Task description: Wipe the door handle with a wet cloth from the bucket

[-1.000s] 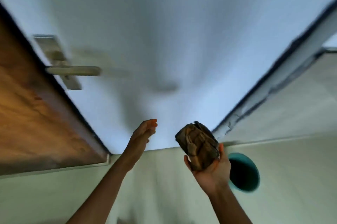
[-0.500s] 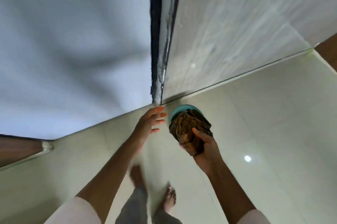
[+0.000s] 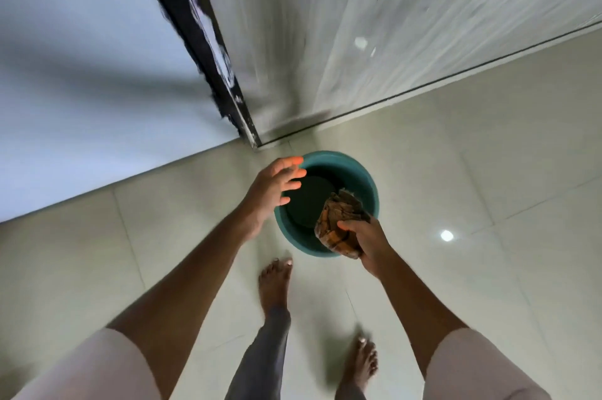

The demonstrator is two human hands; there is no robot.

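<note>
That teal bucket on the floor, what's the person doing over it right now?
A barefoot person stands over the teal bucket on the tiled floor, near the foot of a dark door frame. The right hand holds a bunched brown cloth in a closed grip above the bucket's near rim. The left hand hovers open and empty over the far side. The door handle is not in view.

Bucket [image 3: 369, 186] mouth open from above, door frame [image 3: 208, 51] just behind, floor [image 3: 488, 269] bare around
</note>
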